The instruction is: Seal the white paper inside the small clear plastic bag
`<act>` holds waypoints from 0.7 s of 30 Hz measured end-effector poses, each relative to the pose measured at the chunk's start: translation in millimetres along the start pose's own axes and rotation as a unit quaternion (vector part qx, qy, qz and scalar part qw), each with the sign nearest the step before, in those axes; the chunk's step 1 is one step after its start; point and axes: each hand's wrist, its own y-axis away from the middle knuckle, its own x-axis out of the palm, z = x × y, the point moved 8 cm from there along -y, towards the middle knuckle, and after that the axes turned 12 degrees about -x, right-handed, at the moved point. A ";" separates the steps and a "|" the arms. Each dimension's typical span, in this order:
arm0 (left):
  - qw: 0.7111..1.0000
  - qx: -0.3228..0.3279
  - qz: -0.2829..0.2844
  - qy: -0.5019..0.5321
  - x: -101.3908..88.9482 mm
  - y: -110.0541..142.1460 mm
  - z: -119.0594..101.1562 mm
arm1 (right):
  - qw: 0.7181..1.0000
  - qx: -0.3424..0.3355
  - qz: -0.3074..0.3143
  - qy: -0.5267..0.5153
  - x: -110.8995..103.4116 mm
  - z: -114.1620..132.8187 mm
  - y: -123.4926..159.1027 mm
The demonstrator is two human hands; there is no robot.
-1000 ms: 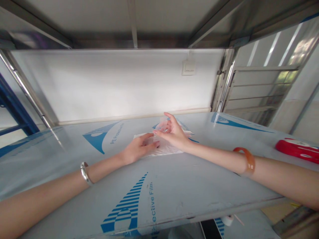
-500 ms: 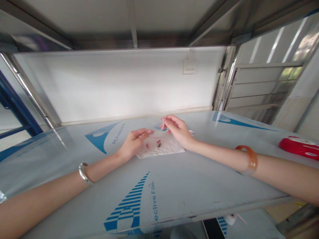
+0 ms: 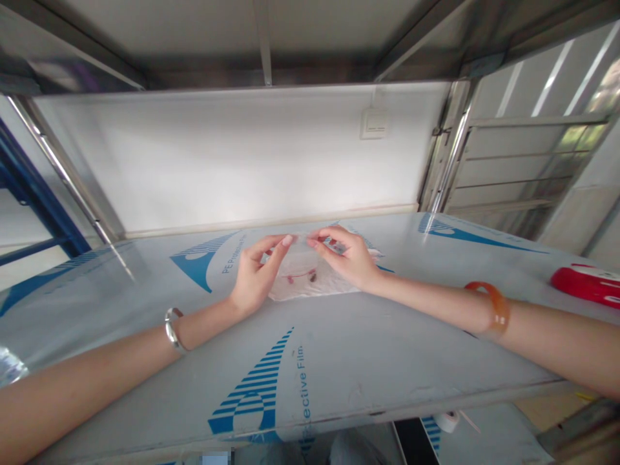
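My left hand (image 3: 259, 268) and my right hand (image 3: 349, 255) face each other over the table, thumb and forefinger pinched on each. Between their fingertips is a small clear plastic bag (image 3: 301, 247), its edges hard to make out. Beneath them lies a flat whitish sheet or pouch (image 3: 314, 292). On or above it show a thin red string (image 3: 298, 278), with small reddish pieces, and a dark bead-like piece (image 3: 312, 278). My right hand covers part of the whitish sheet. A silver bangle sits on my left wrist, an orange one on my right forearm.
The table (image 3: 368, 349) is covered in film with blue print. A red and white object (image 3: 586, 284) lies at the right. A metal shelf (image 3: 194, 39) hangs overhead, with posts at both sides. Below the front edge are a dark flat object (image 3: 414, 442) and a white roll (image 3: 446, 421).
My left hand has risen, and its fingertips have come closer to those of my right hand. The clear bag now spans between both pinches. The view has shifted slightly.
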 end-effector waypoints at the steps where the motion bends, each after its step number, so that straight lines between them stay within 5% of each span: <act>1: 1.000 0.003 0.001 0.001 0.3 0.7 -1.0 | 1.000 0.003 -0.001 -0.007 0.7 0.9 0.1; 13: 0.998 -0.008 0.044 -0.046 7.6 -0.8 2.2 | 0.989 0.094 -0.099 -0.057 -14.4 -14.5 -0.6; 21: 0.999 -0.033 0.013 0.035 -0.3 -7.9 13.7 | 0.984 0.119 0.084 -0.107 24.2 -17.1 9.9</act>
